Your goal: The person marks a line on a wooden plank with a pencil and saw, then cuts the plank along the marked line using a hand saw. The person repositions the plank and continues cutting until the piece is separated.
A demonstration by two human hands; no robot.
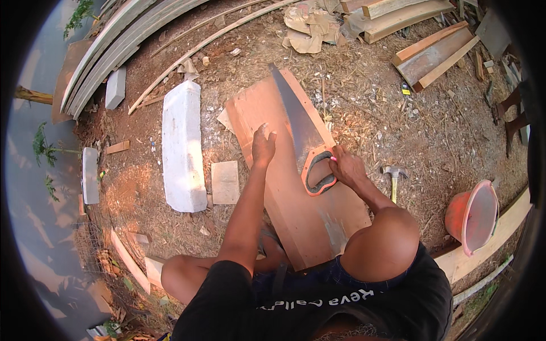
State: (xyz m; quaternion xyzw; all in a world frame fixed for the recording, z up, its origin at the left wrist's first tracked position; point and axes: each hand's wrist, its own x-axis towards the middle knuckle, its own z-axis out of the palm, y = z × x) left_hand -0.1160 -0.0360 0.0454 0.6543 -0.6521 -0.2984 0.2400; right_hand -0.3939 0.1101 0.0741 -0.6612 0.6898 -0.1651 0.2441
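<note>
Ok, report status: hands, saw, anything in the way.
Left hand open over the board. Right hand at handle end of the saw. Hammer off to the right, clear of the board.

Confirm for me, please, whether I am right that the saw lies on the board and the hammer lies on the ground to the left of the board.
Not quite: the hammer lies on the ground to the right of the board, as the head view shows. The saw does lie on the board.

Bare brown ground (131, 129) is found strewn with dry litter (364, 116); a smooth grey surface (34, 210) at nine o'clock is dappled by sunlight and shadow.
</note>
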